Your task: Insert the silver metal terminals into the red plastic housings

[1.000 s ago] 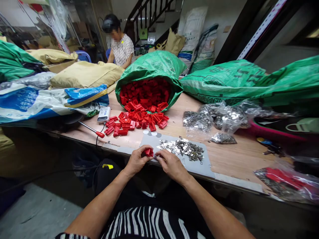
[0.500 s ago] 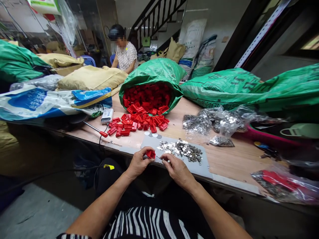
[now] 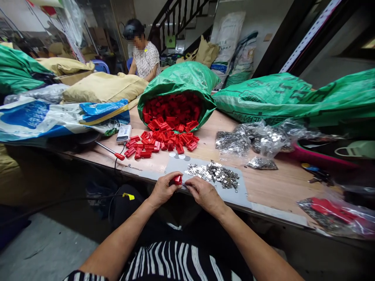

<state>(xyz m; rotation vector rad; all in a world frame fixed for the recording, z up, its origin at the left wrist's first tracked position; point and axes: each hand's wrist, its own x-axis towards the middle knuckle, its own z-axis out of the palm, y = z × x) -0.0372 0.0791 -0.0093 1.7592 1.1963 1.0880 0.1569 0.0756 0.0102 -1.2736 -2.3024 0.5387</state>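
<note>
My left hand (image 3: 163, 191) is closed around a small red plastic piece (image 3: 177, 180), just off the table's front edge. My right hand (image 3: 205, 195) pinches a thin, dark metal piece (image 3: 184, 185), too small to name, whose tip meets the red piece's right side. Beyond my hands, small shiny metal pieces (image 3: 213, 173) lie heaped on a grey mat (image 3: 240, 195). Loose red plastic pieces (image 3: 164, 141) spill out of a large green sack (image 3: 181, 78) lying open toward me.
Clear plastic bags of metal pieces (image 3: 258, 140) lie to the right, beside a pink tray (image 3: 319, 156). A red-handled tool (image 3: 118, 156) and a white device (image 3: 124, 133) are at left. Full sacks (image 3: 102, 88) line the back; a person (image 3: 145, 58) sits beyond.
My right hand has shifted slightly left, bringing the thin metal piece up to the red piece. The red piece has turned a little in my left hand. The view has shifted slightly.
</note>
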